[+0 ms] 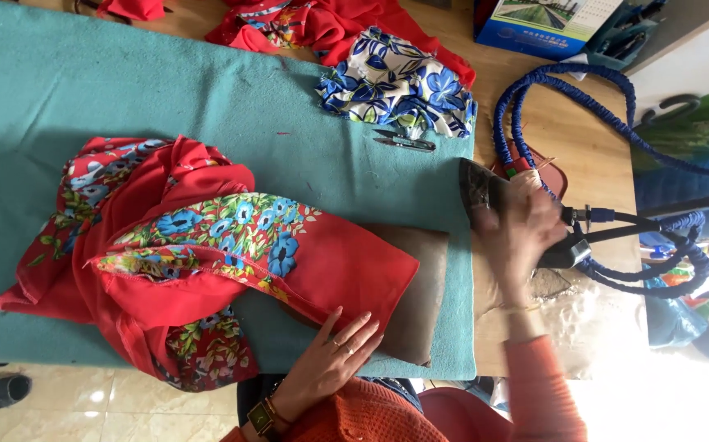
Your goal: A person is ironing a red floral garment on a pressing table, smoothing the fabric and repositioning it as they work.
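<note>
The left hand (340, 348) reaches up from the lower edge of the head view, wrist bent, palm down and fingers spread flat on the near end of the red floral-printed fabric garment (207, 254); its grip is released, pressing rather than clasping; a watch with a square face sits on that wrist and rings show on the fingers. The right hand (526, 233) stretches forward from an orange knitted sleeve, blurred, its grip clenched over the handle of the dark steam iron (494, 205); the iron is tipped so that its grey soleplate faces left, standing just off the right edge of the teal felt-covered counter (84, 74); a blue braided hose (567, 90) loops away from it across the bare wooden surface on the right.

The red garment lies crumpled on the left half of the teal cover, with a band of blue and green flowers running along a stitched hem; its near end is drawn smooth over a brown padded pressing cushion (420, 286), which lies at the counter's right edge, under the cloth and the left hand. Further up lie a bunched white and blue flowered cloth (395, 86), small metal thread snips (404, 142) just below it, and more red fabric beyond.
</note>
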